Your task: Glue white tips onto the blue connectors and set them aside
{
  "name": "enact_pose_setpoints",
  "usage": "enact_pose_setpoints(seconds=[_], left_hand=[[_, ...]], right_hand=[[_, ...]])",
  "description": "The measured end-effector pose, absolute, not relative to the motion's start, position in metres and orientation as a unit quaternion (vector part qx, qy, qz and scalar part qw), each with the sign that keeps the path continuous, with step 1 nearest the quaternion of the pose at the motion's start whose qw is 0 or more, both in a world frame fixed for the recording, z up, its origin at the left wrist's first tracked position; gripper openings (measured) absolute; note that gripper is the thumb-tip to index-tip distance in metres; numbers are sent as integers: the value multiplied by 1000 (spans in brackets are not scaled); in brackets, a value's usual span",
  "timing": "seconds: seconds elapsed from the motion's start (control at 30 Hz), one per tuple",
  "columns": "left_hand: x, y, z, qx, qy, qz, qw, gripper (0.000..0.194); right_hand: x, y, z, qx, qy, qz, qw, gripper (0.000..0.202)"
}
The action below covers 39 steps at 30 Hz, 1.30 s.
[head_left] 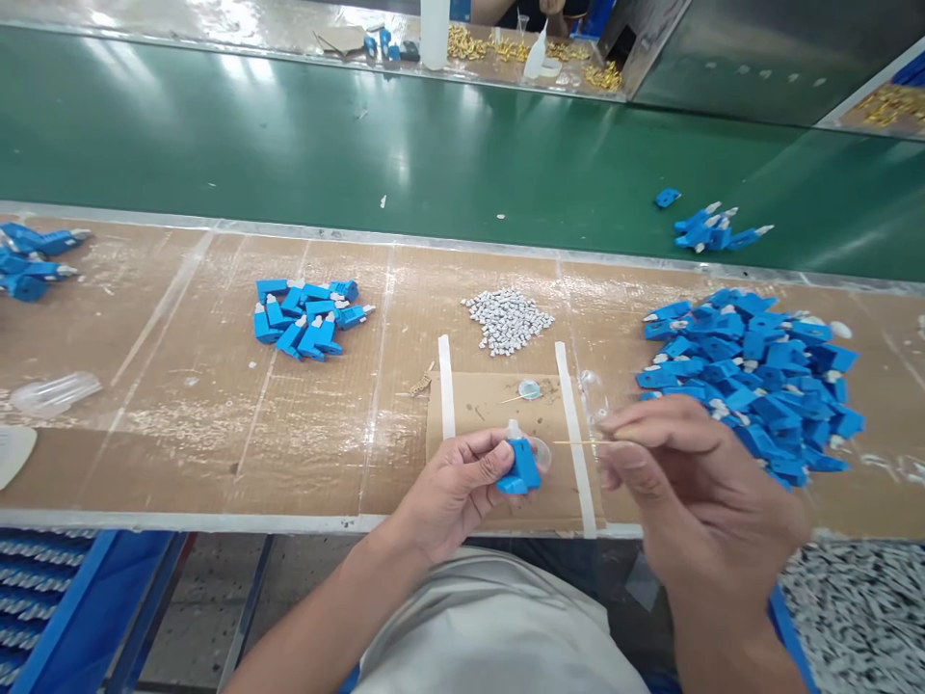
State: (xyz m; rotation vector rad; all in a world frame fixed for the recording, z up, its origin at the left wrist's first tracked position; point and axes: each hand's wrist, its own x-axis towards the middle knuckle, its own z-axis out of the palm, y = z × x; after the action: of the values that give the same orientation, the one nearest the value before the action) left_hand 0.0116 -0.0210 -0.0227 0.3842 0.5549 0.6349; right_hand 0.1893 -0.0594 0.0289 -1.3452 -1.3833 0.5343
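Observation:
My left hand point(462, 487) grips a blue plastic part point(523, 469) with a pale tip pointing up, held over the taped cardboard piece point(473, 410). In my right hand point(694, 482) a thin toothpick-like stick point(578, 442) is pinched between thumb and fingers. Its point faces the blue part, a short gap away. Just behind lies a small clear disc point(530, 388) with another thin stick on it. Farther back is a heap of small grey pieces point(507, 320).
A large pile of blue parts point(752, 366) lies to the right, a smaller cluster point(307, 318) to the left. Beyond the bench runs a green conveyor belt point(289, 145) carrying several blue parts. A bin of grey pieces point(859, 607) stands at lower right, a blue rack point(65, 617) at lower left.

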Motion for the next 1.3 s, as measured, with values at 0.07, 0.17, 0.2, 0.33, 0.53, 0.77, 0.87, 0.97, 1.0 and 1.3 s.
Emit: enact_pose_setpoints(seconds=[0.07, 0.17, 0.2, 0.33, 0.53, 0.77, 0.87, 0.97, 1.0, 1.3], left_hand=[[9, -20, -27, 176, 267, 300, 899, 29], [5, -18, -32, 154, 269, 298, 903, 29], [4, -18, -33, 143, 269, 301, 904, 29], [-1, -16, -39, 108, 250, 318, 908, 25], [-9, -15, -44, 91, 230, 317, 916, 23], [-7, -13, -45, 87, 236, 303, 919, 23], [-6, -14, -46, 84, 244, 295, 920, 25], [-6, -14, -46, 85, 253, 291, 919, 28], [-5, -14, -46, 84, 254, 290, 919, 28], [-3, -13, -43, 76, 263, 287, 918, 32]], right_hand=[[196, -59, 26, -592, -574, 206, 527, 9], [204, -62, 13, -624, -602, 215, 449, 6], [205, -63, 7, -631, -609, 231, 422, 6], [207, -68, -12, -637, -601, 294, 383, 5], [221, -34, 2, -647, -631, 220, 368, 5], [220, 61, -4, -522, -804, 168, 230, 14], [209, 85, -15, -493, -837, 151, 184, 17], [199, 94, -20, -498, -843, 133, 153, 17], [197, 96, -21, -502, -843, 127, 145, 17], [183, 101, -21, -502, -862, 44, 50, 19]])
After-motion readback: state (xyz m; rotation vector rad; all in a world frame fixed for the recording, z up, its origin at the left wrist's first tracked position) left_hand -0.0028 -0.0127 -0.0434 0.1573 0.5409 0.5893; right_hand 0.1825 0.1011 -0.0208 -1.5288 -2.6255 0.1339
